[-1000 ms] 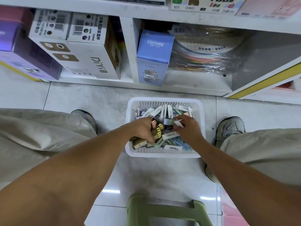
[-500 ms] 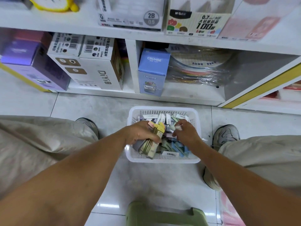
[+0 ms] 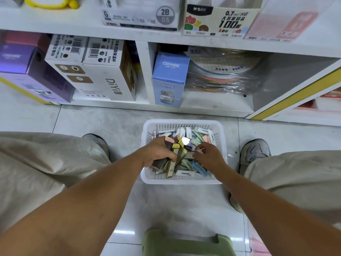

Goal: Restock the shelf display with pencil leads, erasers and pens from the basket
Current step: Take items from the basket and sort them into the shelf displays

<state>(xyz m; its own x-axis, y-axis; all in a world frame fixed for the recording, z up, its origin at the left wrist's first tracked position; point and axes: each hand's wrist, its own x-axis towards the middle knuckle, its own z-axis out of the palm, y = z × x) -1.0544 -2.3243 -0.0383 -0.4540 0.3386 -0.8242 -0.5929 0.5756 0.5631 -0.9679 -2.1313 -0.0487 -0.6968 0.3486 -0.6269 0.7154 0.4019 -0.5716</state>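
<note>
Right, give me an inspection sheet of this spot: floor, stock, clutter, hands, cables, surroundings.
Surface: pale tiled floor, glossy, light reflections.
Job's things: white basket on the floor between the feet, holding loose small packs; display boxes marked 2B 0.5 and 0.7 HB on the shelf above.
Clutter: green stool at the near edge.
Hands: left hand grips a bundle of slim packs; right hand pinches a small white item, type unclear.
Cables: nothing seen.
Surroundings: white shelf unit with DiYi cartons, blue CRUHRE box, purple box, wrapped round items.
</note>
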